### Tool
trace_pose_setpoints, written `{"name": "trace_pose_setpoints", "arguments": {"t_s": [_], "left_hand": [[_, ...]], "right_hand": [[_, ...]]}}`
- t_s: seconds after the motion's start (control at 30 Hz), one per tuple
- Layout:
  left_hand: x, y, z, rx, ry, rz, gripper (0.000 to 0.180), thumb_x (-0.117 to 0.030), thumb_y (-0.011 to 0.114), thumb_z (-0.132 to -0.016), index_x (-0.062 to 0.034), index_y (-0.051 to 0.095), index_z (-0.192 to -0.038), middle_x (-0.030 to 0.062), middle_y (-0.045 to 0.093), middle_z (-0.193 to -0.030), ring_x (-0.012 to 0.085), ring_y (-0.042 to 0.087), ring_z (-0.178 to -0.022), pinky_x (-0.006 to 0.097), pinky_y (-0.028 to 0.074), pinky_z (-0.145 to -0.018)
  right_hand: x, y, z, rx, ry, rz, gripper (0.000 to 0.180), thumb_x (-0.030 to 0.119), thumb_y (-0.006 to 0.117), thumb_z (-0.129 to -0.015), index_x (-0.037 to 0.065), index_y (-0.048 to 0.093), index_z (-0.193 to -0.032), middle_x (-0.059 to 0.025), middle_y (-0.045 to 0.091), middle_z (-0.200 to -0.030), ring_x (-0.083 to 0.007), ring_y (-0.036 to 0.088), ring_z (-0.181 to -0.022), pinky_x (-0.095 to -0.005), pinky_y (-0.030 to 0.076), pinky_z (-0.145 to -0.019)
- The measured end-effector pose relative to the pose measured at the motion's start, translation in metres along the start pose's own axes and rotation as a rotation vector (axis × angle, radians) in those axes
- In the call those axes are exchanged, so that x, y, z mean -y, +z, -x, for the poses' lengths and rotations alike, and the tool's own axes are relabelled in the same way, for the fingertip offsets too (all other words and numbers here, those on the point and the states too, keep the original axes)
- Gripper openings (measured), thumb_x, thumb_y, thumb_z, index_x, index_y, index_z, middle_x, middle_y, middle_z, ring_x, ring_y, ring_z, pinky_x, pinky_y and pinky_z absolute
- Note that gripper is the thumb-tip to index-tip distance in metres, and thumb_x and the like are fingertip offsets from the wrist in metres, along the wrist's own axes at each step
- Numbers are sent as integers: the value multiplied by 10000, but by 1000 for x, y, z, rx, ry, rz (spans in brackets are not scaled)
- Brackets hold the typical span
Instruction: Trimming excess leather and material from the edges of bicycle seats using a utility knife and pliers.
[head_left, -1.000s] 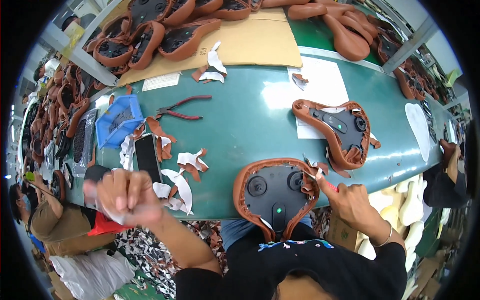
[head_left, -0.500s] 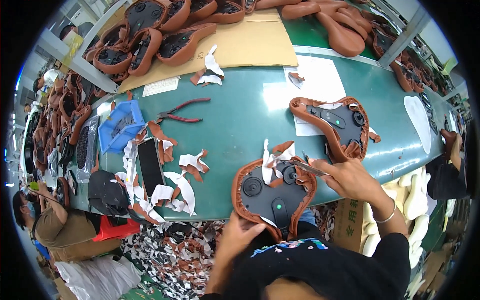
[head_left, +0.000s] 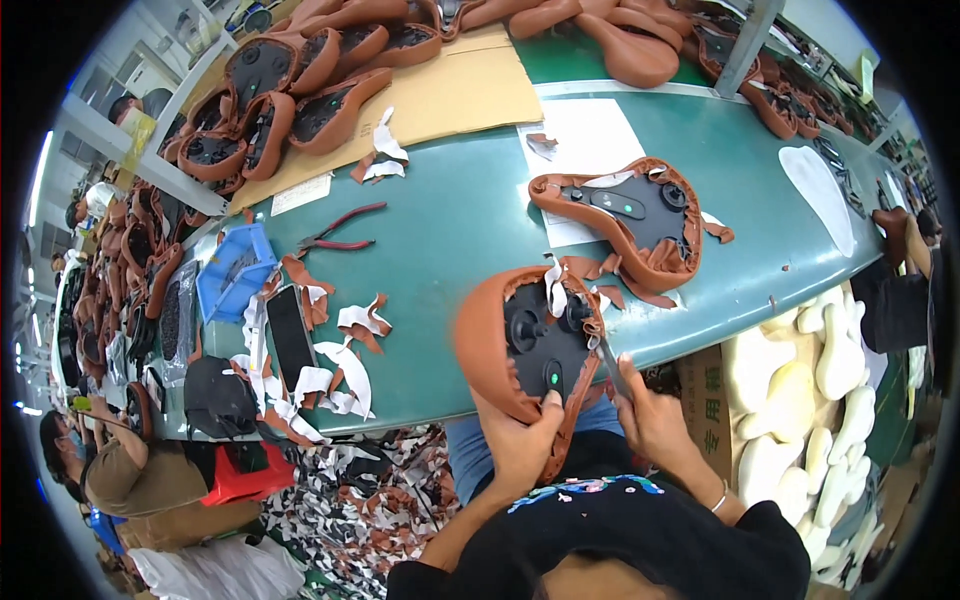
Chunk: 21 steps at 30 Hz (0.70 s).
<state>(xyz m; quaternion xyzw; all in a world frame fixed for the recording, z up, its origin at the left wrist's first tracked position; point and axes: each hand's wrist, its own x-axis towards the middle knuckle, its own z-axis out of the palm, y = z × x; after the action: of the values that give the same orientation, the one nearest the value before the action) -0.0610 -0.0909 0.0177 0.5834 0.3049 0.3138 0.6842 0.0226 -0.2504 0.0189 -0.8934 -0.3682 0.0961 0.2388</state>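
My left hand (head_left: 515,440) grips the narrow end of a brown bicycle saddle (head_left: 482,335), its thumb pressed on the black plastic underside. The saddle is tilted, with the underside turned up and partly toward the right. A strip of brown-and-white scrap (head_left: 555,285) hangs at its far rim. Closed round a slim metal knife (head_left: 614,372), my right hand (head_left: 655,425) brings the blade to the saddle's right edge. Just beyond, a second brown saddle (head_left: 640,250) lies underside up on the green table, beside loose trimmings (head_left: 590,267).
Red-handled pliers (head_left: 345,228), a blue tray (head_left: 232,280) and a dark phone (head_left: 291,330) among scraps lie to the left. Many saddles (head_left: 330,110) are piled on cardboard at the back. Pale foam pieces (head_left: 775,400) fill a box at right. Another person (head_left: 140,465) sits at far left.
The saddle has been tipped up on its left side, and my left hand has shifted onto its narrow end. My right hand with the knife has moved nearer, to the saddle's right edge.
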Motion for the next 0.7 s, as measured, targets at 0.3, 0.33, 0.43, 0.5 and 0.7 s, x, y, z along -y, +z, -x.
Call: {"name": "trace_pose_setpoints", "arguments": {"t_s": [0.3, 0.33, 0.43, 0.5, 0.7], "left_hand": [[-2, -26, -3, 5, -117, -37, 543, -84, 708, -723, 49, 410, -1157, 94, 542, -900, 172, 548, -805, 316, 462, -741], [-1, -28, -5, 19, -68, -149, 559, -96, 707, -724, 48, 406, -1173, 103, 543, -909, 186, 552, -814, 320, 459, -753], [26, -57, -19, 62, 144, -318, 593, -96, 684, -703, 28, 412, -1215, 120, 544, -1002, 223, 555, -823, 335, 450, -776], [-9, -88, -26, 169, -58, -399, 572, -81, 657, -694, 20, 428, -1208, 122, 557, -1037, 230, 574, -849, 345, 450, -792], [-84, -112, -164, 487, -113, -695, 540, -206, 634, -675, 0, 524, -1161, 130, 619, -1013, 248, 593, -932, 379, 460, -822]], "right_hand": [[8, -17, -54, -337, -91, -409, 684, 55, 687, -743, 20, 353, -1339, -221, 509, -1249, -403, 536, -1079, -407, 452, -885], [11, -10, -70, -250, -126, -411, 664, 44, 666, -745, 18, 360, -1334, -227, 507, -1248, -403, 523, -1099, -408, 438, -906], [-19, -3, -109, -568, -304, -8, 508, 27, 558, -767, 10, 454, -1263, -206, 543, -1182, -366, 562, -1033, -391, 451, -870], [-63, -47, -129, -863, 53, -315, 399, 76, 531, -840, -1, 472, -1227, -156, 572, -1022, -248, 561, -796, -376, 467, -693], [-128, -106, -124, -536, 260, -29, 315, 111, 638, -834, 14, 499, -1099, -106, 574, -854, -186, 560, -730, -313, 442, -667]]}}
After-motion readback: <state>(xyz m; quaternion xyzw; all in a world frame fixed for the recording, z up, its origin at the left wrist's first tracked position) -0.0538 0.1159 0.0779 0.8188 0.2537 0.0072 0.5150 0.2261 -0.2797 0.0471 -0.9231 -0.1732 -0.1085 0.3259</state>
